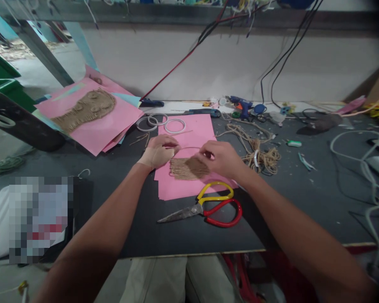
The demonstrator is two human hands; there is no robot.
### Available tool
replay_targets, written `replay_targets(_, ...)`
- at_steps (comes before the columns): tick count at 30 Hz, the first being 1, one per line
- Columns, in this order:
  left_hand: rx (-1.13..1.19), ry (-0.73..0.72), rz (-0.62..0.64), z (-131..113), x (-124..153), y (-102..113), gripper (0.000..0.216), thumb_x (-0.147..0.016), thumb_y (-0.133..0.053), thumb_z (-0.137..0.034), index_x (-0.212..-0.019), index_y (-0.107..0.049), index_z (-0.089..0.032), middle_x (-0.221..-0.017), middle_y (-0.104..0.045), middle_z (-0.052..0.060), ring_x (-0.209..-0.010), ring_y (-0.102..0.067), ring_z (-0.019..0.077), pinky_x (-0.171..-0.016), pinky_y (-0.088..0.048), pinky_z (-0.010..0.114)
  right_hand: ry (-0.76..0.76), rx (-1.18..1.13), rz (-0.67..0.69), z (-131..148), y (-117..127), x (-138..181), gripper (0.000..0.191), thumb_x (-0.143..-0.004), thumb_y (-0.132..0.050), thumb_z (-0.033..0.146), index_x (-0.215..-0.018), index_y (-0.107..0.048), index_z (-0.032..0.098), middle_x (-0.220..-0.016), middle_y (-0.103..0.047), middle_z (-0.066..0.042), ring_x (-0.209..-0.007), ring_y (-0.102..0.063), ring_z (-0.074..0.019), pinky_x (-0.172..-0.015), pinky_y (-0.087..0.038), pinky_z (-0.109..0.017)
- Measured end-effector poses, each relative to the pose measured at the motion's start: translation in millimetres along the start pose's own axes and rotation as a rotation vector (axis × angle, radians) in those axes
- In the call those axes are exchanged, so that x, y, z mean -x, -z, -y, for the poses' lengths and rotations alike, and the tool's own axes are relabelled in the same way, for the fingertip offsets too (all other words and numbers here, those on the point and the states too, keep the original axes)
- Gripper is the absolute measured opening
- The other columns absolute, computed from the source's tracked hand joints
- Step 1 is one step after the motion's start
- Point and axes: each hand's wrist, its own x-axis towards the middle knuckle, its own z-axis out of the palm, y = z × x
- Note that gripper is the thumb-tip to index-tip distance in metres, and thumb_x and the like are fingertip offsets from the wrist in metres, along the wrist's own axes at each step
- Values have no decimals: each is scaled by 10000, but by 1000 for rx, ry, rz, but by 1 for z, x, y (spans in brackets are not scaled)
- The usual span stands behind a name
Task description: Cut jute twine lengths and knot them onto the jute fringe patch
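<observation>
My left hand (162,150) is closed, its fingertips pinching one end of a thin piece of brown twine (190,147). My right hand (219,156) pinches the twine's other end, so a short stretch spans the gap between them. Just below lies a patch of twine rows (188,169), set side by side on a sheet of pink paper (169,191); the right hand's shadow falls across it. Scissors (197,208) with one yellow and one red handle rest in front of the paper, blades pointing left.
A twine bundle (265,160) lies to the right. White rings (174,126) sit behind my hands. At the left, pink sheets (96,136) carry a finished-looking twine shape (91,105). Along the back are a blue glue gun (244,107) and a cutter (205,112). Cables (350,153) loop at the right.
</observation>
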Motion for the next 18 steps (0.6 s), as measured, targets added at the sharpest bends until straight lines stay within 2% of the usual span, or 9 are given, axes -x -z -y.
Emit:
replay_targets(3,-13,29,-55,3,0,-1,159,-780,-699,-294,-812,-780,-161,-978,-770,99,-868,-709,205,-813,-557,326,-92,7,-155,-23,-4,-1,152,-908,-633,252,-781,-666,177,-722,-653,-34,-642,-535,-156,-635,-376,-297)
replay_targets(6,-2,41,-43,4,0,0,165,-779,-698,-271,-866,-781,-158,-971,-768,93,-817,-702,190,-771,-559,314,-139,20,-205,-38,-8,-1,108,-897,-631,217,-845,-710,166,-750,-669,-44,-656,-552,-163,-646,-396,-303)
replay_targets(8,-38,39,-25,6,-1,2,161,-772,-705,-258,-874,-784,-161,-976,-770,94,-841,-705,200,-808,-561,332,-170,6,-179,-43,-10,-1,111,-889,-659,235,-881,-741,160,-768,-676,-51,-663,-562,-167,-648,-409,-305)
replay_targets(12,-128,10,90,12,-3,8,85,-736,-733,-256,-775,-784,-200,-960,-786,68,-942,-712,241,-915,-551,380,-213,-70,-84,-44,-14,0,119,-861,-731,276,-898,-787,178,-820,-688,-56,-686,-583,-166,-656,-433,-304)
replay_targets(18,-37,16,139,9,-4,12,96,-743,-710,-264,-719,-772,-194,-943,-787,65,-888,-720,226,-888,-571,366,-197,-86,-66,-47,-18,-1,67,-859,-740,244,-842,-775,190,-838,-682,-54,-688,-578,-166,-653,-431,-306)
